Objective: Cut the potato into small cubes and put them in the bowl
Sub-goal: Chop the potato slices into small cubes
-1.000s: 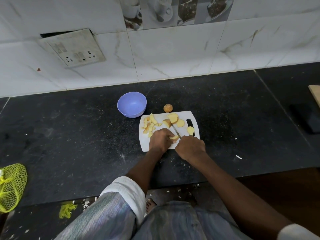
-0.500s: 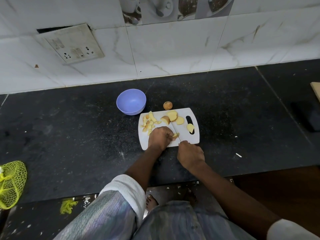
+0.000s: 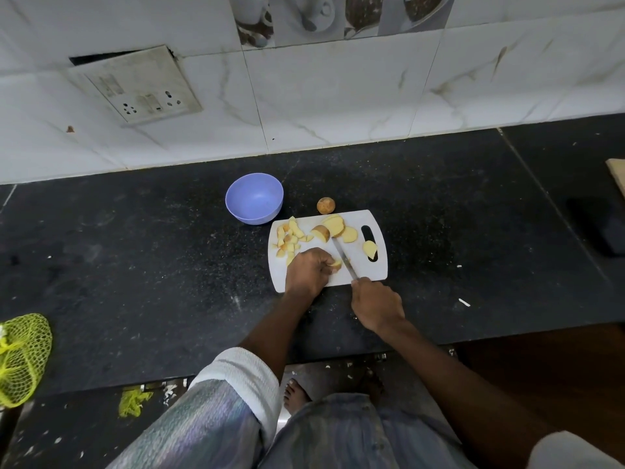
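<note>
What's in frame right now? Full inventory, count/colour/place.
bowl: 1, lilac-blue, on counter beyond the board's left corner, no cubes in it
cutting board: 1, white, centre of counter
potato cubes: one pile, yellow, board's left side
potato slices: several, yellow, board's far side; one by the handle slot
small round potato: 1, brown, on counter just beyond the board
knife: 1, metal blade, over the board
counter: 1, black
mesh bag: 1, yellow-green, far left edge
socket plate: 1, off-white, on tiled wall
left hand: holds a potato piece on the board
right hand: grips the knife
</note>
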